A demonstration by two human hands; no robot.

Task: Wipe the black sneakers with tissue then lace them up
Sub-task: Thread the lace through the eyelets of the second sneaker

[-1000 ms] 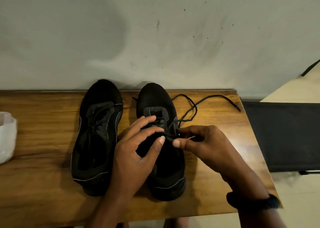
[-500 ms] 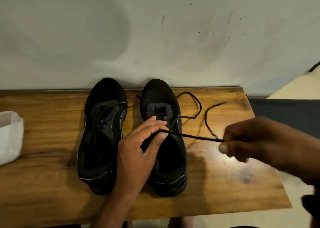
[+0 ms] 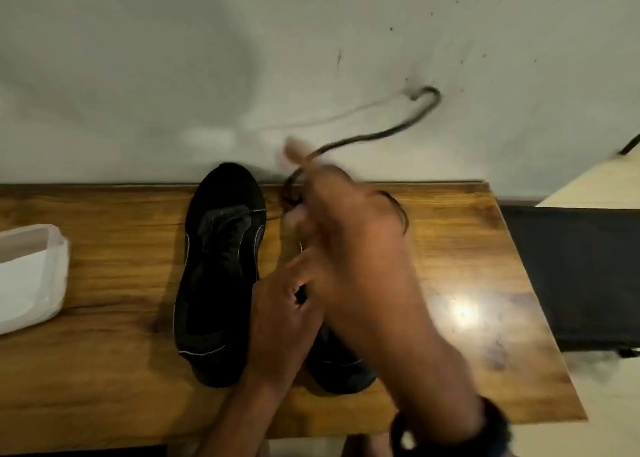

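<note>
Two black sneakers stand side by side on a wooden table [image 3: 114,259], toes toward the wall. The left sneaker [image 3: 220,269] is laced. The right sneaker [image 3: 341,363] is mostly hidden under my hands; only its heel shows. My left hand [image 3: 284,314] rests on the right sneaker's middle, fingers pinched at the eyelets. My right hand [image 3: 349,241], blurred, is above the right sneaker's toe and grips the black lace [image 3: 391,132], which whips up in front of the wall.
A white plastic bag [image 3: 31,276] lies at the table's left edge. A grey wall rises right behind the table. A black cushioned seat [image 3: 581,276] stands beyond the table's right edge. A dark band sits on my right wrist [image 3: 446,432].
My right hand swung from the table's right side back over the right sneaker's toe, flinging the lace's free end up against the wall. My left hand stayed on the sneaker.
</note>
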